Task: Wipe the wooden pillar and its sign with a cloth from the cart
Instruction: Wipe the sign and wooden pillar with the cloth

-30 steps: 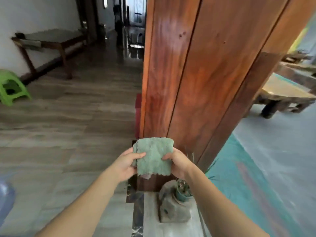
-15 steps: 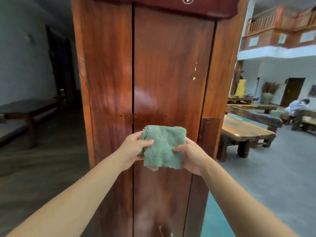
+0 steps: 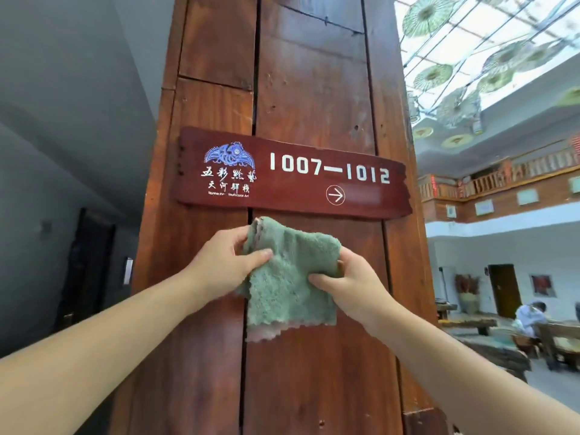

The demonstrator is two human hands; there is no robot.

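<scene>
A tall reddish-brown wooden pillar [image 3: 314, 89] fills the middle of the view. A dark red sign [image 3: 292, 177] with a blue emblem, white characters, "1007—1012" and an arrow is fixed across it. Just below the sign hangs a green fluffy cloth [image 3: 288, 284], held in front of the pillar. My left hand [image 3: 222, 265] pinches its upper left corner. My right hand [image 3: 351, 284] grips its right edge. Whether the cloth touches the wood is unclear.
A grey wall and a dark doorway [image 3: 88, 271] lie to the left. To the right is an open hall with wooden benches [image 3: 502, 353], a seated person [image 3: 530, 318], a balcony railing [image 3: 502, 180] and parasols under a glass roof.
The view has tilted up from the floor and pillar base to the sign. Both hands have risen with the cloth, from low on the pillar to just under the sign.
</scene>
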